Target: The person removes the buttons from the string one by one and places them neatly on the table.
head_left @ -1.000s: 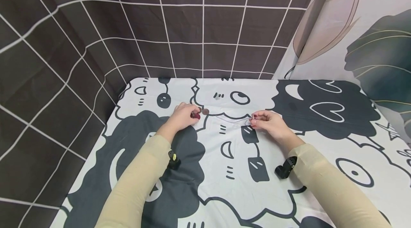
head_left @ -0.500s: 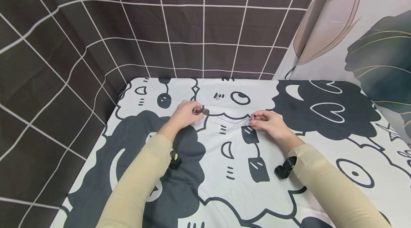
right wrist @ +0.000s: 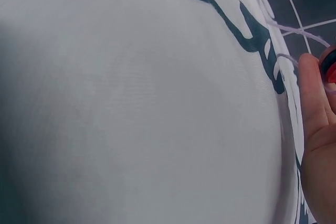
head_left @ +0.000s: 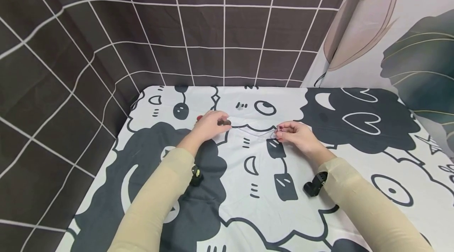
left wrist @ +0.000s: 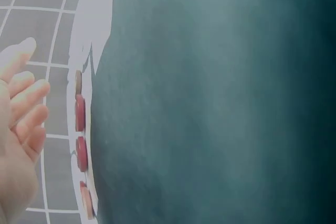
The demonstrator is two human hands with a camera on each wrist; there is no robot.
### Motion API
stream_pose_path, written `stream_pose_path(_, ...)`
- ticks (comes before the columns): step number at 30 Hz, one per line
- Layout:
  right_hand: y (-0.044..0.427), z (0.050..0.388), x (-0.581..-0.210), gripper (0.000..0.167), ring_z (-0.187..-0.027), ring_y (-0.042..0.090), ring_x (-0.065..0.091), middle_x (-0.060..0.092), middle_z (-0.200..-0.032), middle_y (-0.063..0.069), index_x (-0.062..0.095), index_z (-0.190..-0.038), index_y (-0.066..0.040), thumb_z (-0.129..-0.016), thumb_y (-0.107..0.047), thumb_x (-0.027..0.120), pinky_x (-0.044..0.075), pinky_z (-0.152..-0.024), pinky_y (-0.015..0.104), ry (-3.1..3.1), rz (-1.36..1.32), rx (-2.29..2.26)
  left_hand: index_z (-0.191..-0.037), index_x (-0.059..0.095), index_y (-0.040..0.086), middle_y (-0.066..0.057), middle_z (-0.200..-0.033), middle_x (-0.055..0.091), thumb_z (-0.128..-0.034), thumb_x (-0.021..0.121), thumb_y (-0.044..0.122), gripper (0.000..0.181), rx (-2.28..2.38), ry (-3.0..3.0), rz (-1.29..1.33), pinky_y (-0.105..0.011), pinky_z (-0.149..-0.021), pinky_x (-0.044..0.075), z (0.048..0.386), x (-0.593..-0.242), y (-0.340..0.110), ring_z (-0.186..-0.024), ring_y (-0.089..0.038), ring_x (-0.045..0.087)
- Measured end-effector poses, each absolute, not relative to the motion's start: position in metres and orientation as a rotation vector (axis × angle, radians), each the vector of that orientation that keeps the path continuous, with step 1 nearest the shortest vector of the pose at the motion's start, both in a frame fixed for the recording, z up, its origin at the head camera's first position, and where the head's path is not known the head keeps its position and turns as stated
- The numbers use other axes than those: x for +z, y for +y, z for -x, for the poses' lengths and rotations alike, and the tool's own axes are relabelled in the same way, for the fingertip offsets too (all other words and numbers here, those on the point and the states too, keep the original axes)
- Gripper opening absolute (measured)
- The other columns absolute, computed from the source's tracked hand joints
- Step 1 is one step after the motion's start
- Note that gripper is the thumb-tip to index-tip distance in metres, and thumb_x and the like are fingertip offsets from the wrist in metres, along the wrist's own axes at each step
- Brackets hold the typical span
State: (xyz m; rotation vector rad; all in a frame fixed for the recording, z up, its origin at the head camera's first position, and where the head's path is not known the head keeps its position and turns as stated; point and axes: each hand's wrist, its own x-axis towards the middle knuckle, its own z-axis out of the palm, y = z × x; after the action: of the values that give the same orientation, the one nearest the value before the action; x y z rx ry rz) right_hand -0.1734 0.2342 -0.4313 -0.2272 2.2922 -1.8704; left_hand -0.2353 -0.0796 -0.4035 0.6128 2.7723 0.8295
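Observation:
My left hand (head_left: 208, 126) hovers over a row of small round discs, its fingers loosely bent. In the left wrist view, two red discs (left wrist: 80, 113) and two brownish ones (left wrist: 86, 201) lie in line on the cloth, apart from the hand (left wrist: 20, 116). The head view shows a brown disc (head_left: 224, 122) beyond the thumb-finger gap and a red disc (head_left: 199, 118) behind the knuckles. My right hand (head_left: 296, 135) pinches a small red-and-dark round piece (right wrist: 329, 69) between thumb and fingers. A thin pale cord (right wrist: 304, 31) runs from it; the fingertips are partly cut off in the right wrist view.
A white cloth (head_left: 248, 208) with dark cartoon prints covers the surface under both hands. Behind it hangs a dark grid-patterned curtain (head_left: 244, 33), which also runs along the left side. A leaf-print curtain (head_left: 418, 62) hangs at the right.
My left hand has shifted right and slightly away from me along the discs, so a red disc now shows behind its knuckles. The right hand stays in place with its pinched piece.

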Motion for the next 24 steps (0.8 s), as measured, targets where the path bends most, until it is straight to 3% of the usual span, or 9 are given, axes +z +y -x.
stream_pose_path(4,0.233,0.174,-0.431,0.042,-0.081,0.011,0.066,0.060,-0.104,0.029,0.050,-0.115,0.017,-0.086,-0.007,0.067,0.054,-0.074,0.029,2.303,0.219,-1.855,-0.126,0.056,0.025,0.006,-0.119,0.058,-0.0852,0.064,0.045,0.047,0.802,2.750,-0.510,-0.062,-0.090,0.032,0.233,-0.399,-0.073,-0.113,-0.015,0.047)
stream_pose_path(9,0.233,0.175,-0.430,0.041,-0.081,0.011,0.065,0.063,-0.098,0.019,0.051,-0.115,0.016,-0.086,-0.009,0.068,0.054,-0.074,0.029,2.325,0.223,-1.828,-0.127,0.055,0.026,0.007,-0.120,0.058,-0.0850,0.064,0.046,0.047,0.802,2.740,-0.529,-0.063,-0.090,0.029,0.235,-0.400,-0.068,-0.113,-0.013,0.049)
stream_pose_path(19,0.231,0.174,-0.429,0.040,-0.078,0.011,0.064,0.063,-0.096,0.017,0.051,-0.115,0.015,-0.086,-0.007,0.067,0.054,-0.071,0.029,2.325,0.231,-1.823,-0.129,0.054,0.016,0.003,-0.119,0.060,-0.0861,0.066,0.039,0.050,0.893,2.638,-0.676,-0.039,-0.091,0.042,0.240,-0.399,-0.056,-0.108,-0.014,0.053)
stream_pose_path(24,0.232,0.174,-0.430,0.039,-0.077,0.010,0.064,0.063,-0.092,0.011,0.051,-0.114,0.014,-0.086,-0.009,0.067,0.054,-0.070,0.029,2.348,0.240,-1.815,-0.129,0.054,0.013,0.001,-0.118,0.061,-0.0858,0.067,0.038,0.052,0.899,2.609,-0.736,-0.032,-0.088,0.045,0.240,-0.400,-0.047,-0.108,-0.016,0.054)
